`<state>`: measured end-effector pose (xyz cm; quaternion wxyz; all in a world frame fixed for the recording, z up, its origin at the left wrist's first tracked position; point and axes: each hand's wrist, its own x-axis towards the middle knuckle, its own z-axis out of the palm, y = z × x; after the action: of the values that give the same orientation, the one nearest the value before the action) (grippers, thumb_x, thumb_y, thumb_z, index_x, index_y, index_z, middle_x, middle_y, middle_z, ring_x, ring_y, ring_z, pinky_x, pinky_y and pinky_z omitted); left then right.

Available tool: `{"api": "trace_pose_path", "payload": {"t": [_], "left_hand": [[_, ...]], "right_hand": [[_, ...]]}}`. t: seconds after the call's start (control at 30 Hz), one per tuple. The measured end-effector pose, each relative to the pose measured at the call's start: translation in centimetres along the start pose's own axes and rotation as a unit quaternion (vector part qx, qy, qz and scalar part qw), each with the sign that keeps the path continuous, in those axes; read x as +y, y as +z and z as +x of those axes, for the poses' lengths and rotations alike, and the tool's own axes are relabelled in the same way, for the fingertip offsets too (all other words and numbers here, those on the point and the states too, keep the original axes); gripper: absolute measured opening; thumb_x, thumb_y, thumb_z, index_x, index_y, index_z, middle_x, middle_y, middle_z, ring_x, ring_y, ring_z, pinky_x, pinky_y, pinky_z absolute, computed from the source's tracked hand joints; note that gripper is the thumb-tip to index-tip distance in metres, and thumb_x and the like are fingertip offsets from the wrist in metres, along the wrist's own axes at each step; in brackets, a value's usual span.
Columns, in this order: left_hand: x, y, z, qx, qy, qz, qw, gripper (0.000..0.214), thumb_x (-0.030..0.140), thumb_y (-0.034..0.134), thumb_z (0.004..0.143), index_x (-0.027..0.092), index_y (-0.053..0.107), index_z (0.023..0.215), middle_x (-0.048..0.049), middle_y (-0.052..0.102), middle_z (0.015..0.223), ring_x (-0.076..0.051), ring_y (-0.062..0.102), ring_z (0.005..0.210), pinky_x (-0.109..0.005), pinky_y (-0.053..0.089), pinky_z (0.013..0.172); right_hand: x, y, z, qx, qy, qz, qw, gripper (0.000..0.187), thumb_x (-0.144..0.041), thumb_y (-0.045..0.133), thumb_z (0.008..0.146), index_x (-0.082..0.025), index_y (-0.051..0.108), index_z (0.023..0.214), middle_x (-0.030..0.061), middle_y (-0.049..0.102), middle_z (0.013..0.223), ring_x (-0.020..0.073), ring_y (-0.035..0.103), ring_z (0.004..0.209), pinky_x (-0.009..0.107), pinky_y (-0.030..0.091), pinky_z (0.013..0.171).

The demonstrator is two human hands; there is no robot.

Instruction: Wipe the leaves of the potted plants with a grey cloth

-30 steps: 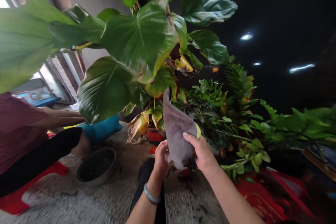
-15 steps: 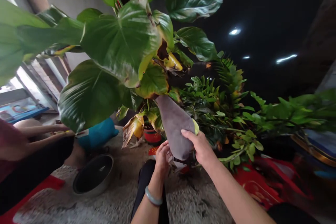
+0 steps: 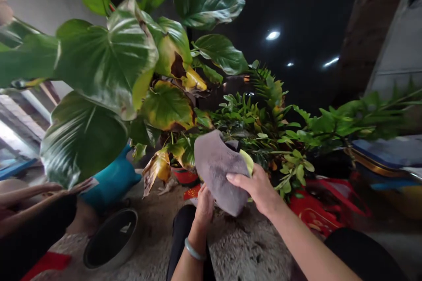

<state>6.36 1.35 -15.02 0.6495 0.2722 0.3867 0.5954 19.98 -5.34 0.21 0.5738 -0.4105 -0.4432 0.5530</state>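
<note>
A soft grey plush fabric piece with a yellow-green edge is held in front of me, bent, with a dark gap near its top. My right hand grips its right side, thumb flat on the grey face and fingers behind. At the lower left edge, my left hand has closed fingers against the fabric; the fingertips are partly hidden behind it. A pale bangle circles my left wrist.
Large green leaves hang at the upper left, some browned. Bushy plants stand behind the fabric. A dark-centred basin rests on the ground beside another person's arms and a blue object. Red bags lie right.
The grey piece has tilted and bent, now showing a dark gap near its top. My left hand has closed in at its edge. The view has swung right.
</note>
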Motion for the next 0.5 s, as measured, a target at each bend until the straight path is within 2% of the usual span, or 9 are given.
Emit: {"api": "trace_pose_path", "payload": {"t": [0.03,0.1,0.2,0.27,0.33,0.4,0.43,0.5], "left_hand": [[-0.2,0.3,-0.1,-0.002,-0.002,-0.004,1.0,0.032,0.038,0.079,0.051,0.016,0.069,0.073,-0.0074,0.072,0.078,-0.024,0.064,0.076,-0.032,0.047,0.067],[-0.4,0.7,-0.2,0.006,-0.006,-0.01,1.0,0.034,0.037,0.08,0.049,0.016,0.069,0.073,-0.0054,0.07,0.074,-0.02,0.062,0.068,-0.03,0.045,0.062],[-0.4,0.9,-0.3,0.015,-0.025,-0.008,1.0,0.035,0.035,0.081,0.047,0.015,0.069,0.074,-0.0018,0.067,0.066,-0.014,0.057,0.057,-0.026,0.041,0.056],[-0.3,0.9,-0.3,0.008,-0.031,-0.013,0.999,0.034,0.032,0.082,0.046,0.015,0.071,0.073,-0.0016,0.067,0.066,-0.014,0.058,0.058,-0.026,0.041,0.058],[-0.2,1.0,-0.4,-0.005,-0.025,-0.026,0.999,0.034,0.03,0.083,0.044,0.015,0.072,0.072,-0.0032,0.07,0.071,-0.016,0.06,0.064,-0.026,0.043,0.062],[-0.2,1.1,-0.5,-0.02,-0.028,-0.035,0.999,0.034,0.03,0.084,0.044,0.015,0.071,0.072,-0.004,0.07,0.071,-0.016,0.06,0.063,-0.028,0.045,0.063],[-0.2,1.2,-0.5,-0.025,-0.034,-0.037,0.998,0.036,0.031,0.084,0.045,0.014,0.071,0.074,-0.0035,0.069,0.069,-0.015,0.059,0.06,-0.028,0.045,0.062],[-0.3,1.2,-0.6,-0.02,-0.042,-0.043,0.998,0.04,0.031,0.086,0.044,0.015,0.071,0.077,-0.001,0.066,0.064,-0.012,0.056,0.053,-0.028,0.046,0.059]], "right_hand": [[0.5,-0.4,0.7,0.031,0.003,-0.003,1.0,0.032,-0.034,0.081,0.052,-0.02,0.073,0.08,0.0032,0.073,0.077,0.0231,0.064,0.072,0.035,0.048,0.071],[2.6,-1.4,0.8,0.091,0.057,0.016,0.994,0.033,-0.037,0.08,0.049,-0.019,0.073,0.076,0.0045,0.073,0.073,0.0255,0.065,0.073,0.037,0.049,0.072],[6.5,-3.0,-1.9,0.145,0.166,0.038,0.975,0.035,-0.042,0.078,0.047,-0.02,0.072,0.074,0.0056,0.074,0.07,0.0292,0.066,0.077,0.039,0.049,0.073],[7.3,-4.0,-4.3,0.16,0.21,0.029,0.964,0.035,-0.043,0.079,0.046,-0.021,0.072,0.072,0.0054,0.074,0.071,0.03,0.067,0.079,0.039,0.049,0.073],[6.0,-4.7,-5.8,0.144,0.217,0.043,0.964,0.036,-0.042,0.08,0.046,-0.022,0.071,0.074,0.0055,0.074,0.071,0.0303,0.067,0.078,0.04,0.049,0.072],[3.0,-5.2,-5.5,0.13,0.177,0.094,0.971,0.038,-0.04,0.081,0.045,-0.021,0.07,0.076,0.0054,0.072,0.068,0.0298,0.067,0.074,0.041,0.05,0.07],[1.3,-5.4,-4.7,0.144,0.137,0.125,0.972,0.038,-0.041,0.08,0.045,-0.021,0.07,0.076,0.0051,0.072,0.067,0.0291,0.067,0.072,0.04,0.05,0.069],[-1.6,-5.7,-2.2,0.211,0.017,0.169,0.963,0.034,-0.04,0.078,0.047,-0.022,0.069,0.074,0.0043,0.073,0.071,0.0273,0.066,0.074,0.039,0.051,0.07]]}}
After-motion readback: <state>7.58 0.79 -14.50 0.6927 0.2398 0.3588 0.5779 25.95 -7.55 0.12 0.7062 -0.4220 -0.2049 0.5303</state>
